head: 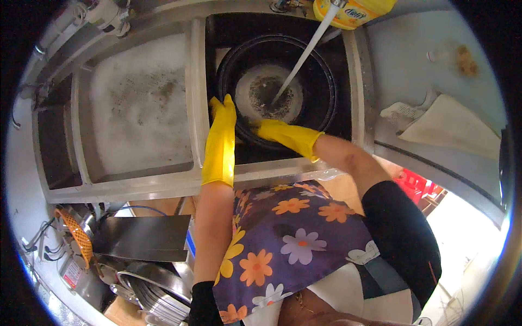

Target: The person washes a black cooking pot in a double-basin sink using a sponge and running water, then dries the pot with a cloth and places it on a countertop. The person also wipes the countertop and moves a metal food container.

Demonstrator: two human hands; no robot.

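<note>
Both hands wear yellow rubber gloves. A large round black pot [332, 102] stands in the right sink basin, tilt unclear, with cloudy, speckled water in its bottom. A stream of water [304, 57] falls into it from the faucet spout [338, 3]. My left hand [222, 126] is at the pot's left rim, its fingertips partly hidden behind the edge. My right hand [287, 134] reaches over the near rim into the pot; its fingers are blurred and dark around the tips, so whether they hold something does not show.
Foamy, speckled water fills the left sink basin [140, 102]. A steel divider [197, 93] separates the basins. A yellow plastic jug [359, 14] stands behind the pot. A white cloth [452, 122] lies on the right counter. Stacked metal trays [153, 291] sit at the lower left.
</note>
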